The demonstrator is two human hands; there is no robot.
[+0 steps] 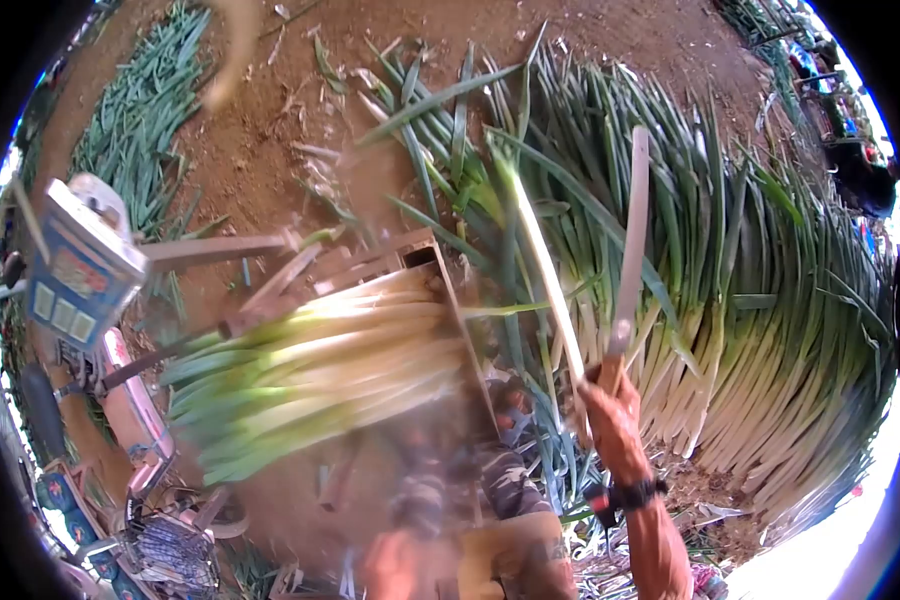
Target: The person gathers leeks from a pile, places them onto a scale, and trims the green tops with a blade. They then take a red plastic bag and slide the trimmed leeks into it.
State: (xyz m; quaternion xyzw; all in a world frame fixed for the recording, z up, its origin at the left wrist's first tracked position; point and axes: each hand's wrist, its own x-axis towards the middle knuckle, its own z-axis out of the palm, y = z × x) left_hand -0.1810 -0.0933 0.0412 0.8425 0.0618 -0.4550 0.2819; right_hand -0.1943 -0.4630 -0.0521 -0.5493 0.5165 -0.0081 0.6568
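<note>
My right hand (613,412), with a dark watch on its wrist, is closed around the wooden handle of a long-bladed knife (634,235), whose blade points up and away. Alongside the knife, one long green onion (540,250) has its white root end at the same fingers and its green top leaning to the far left. My left hand (395,562) is low in the view near my lap, smeared by motion. Left of the knife, a wooden frame (465,350) holds a pile of trimmed green onions (360,350), white ends to the right.
A large heap of untrimmed green onions (730,330) covers the ground to the right. Cut green leaves (145,110) lie at the far left on brown soil (270,130). A blue and white box (80,265) stands left of the frame, above a wire basket (170,550).
</note>
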